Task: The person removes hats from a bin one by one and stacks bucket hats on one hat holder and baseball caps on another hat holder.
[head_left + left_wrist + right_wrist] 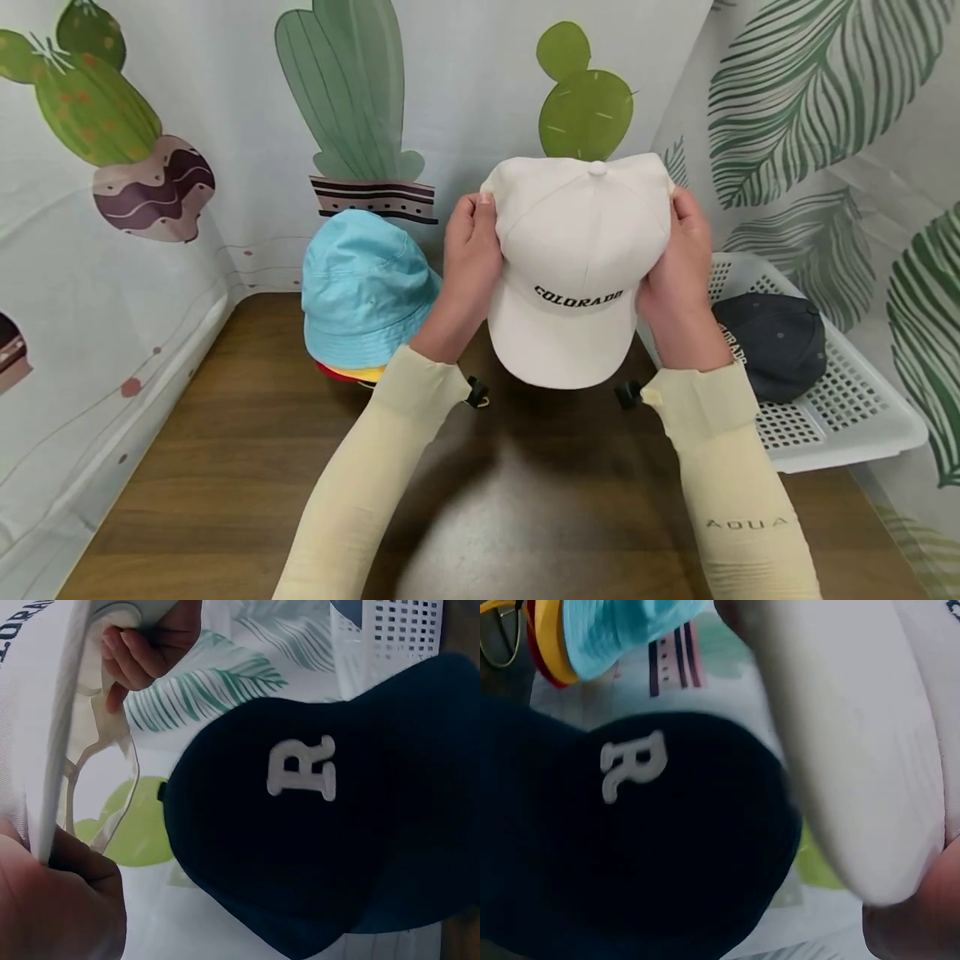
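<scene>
A white baseball cap (577, 225) lettered COLORADO is held up at the middle of the head view, brim toward me. My left hand (472, 258) grips its left edge, thumb on the outside. On the opposite edge, my right hand (681, 275) grips it the same way. The left wrist view shows the fingers of both hands tucked at the cap's underside, near its back strap opening. Behind and below the white cap stands a dark navy cap (300, 832) with a white letter R; in the head view the white cap hides it.
Left of the hands, a light blue bucket hat (363, 287) tops a stack with red and yellow brims. A white plastic basket (862, 408) at the right holds a dark grey cap (780, 346). All stand on a brown wooden table (247, 467) before a printed curtain.
</scene>
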Tool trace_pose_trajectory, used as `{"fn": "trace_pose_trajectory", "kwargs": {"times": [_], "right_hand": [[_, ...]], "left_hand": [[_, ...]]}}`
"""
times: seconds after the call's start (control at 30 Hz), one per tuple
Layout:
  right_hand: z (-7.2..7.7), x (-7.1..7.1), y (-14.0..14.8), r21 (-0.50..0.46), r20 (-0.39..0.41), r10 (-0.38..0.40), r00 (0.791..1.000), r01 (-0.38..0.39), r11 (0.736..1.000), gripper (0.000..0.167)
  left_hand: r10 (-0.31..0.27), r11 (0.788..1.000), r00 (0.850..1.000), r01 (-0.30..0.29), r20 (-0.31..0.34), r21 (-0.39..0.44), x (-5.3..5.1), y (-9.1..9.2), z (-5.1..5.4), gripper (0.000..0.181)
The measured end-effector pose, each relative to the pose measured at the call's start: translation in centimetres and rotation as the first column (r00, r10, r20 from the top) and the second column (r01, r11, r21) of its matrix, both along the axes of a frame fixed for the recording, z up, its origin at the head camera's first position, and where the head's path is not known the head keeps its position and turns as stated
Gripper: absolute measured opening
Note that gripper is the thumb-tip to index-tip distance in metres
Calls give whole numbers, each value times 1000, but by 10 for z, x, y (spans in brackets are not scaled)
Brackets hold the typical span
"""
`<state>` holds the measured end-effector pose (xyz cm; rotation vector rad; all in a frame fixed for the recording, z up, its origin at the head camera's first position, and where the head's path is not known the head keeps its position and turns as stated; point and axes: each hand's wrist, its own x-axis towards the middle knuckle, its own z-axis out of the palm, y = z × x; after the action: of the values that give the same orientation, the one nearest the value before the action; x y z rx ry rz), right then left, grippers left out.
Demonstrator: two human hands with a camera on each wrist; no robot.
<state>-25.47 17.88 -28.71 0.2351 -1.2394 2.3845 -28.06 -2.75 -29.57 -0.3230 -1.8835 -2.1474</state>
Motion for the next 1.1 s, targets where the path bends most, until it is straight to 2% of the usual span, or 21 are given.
{"fn": "trace_pose_trajectory", "kwargs": {"times": [0.17,0.3,0.4,0.53,0.6,0.73,0.87,0.97,1.1], "right_hand": [[-5,-21,2,21,85,-28,996,26,999,13],[-11,-34,3,60,151,-59,987,50,997,14],[-16,-43,5,115,206,-117,972,94,989,16],[-23,-52,9,282,293,-224,930,140,949,18],[-27,-56,11,370,321,-266,909,138,919,18],[-37,-61,15,468,370,-308,877,111,877,16],[-47,-65,16,467,426,-306,852,82,880,16],[-53,-66,16,436,453,-287,844,71,897,19],[-61,-69,16,427,466,-282,838,65,902,20]], "left_hand": [[70,995,994,-64,83,-74,-17,4,-6,34],[133,982,982,-112,138,-149,-30,6,-14,39],[174,967,970,-135,173,-215,-38,8,-20,41],[201,952,955,-138,219,-274,-44,9,-26,41],[213,947,945,-136,249,-292,-46,10,-28,41],[235,935,919,-126,315,-332,-49,10,-35,40],[249,927,901,-116,355,-357,-53,10,-45,42],[240,932,895,-104,376,-348,-54,9,-51,43],[222,941,883,-83,414,-327,-55,8,-56,44]]}}
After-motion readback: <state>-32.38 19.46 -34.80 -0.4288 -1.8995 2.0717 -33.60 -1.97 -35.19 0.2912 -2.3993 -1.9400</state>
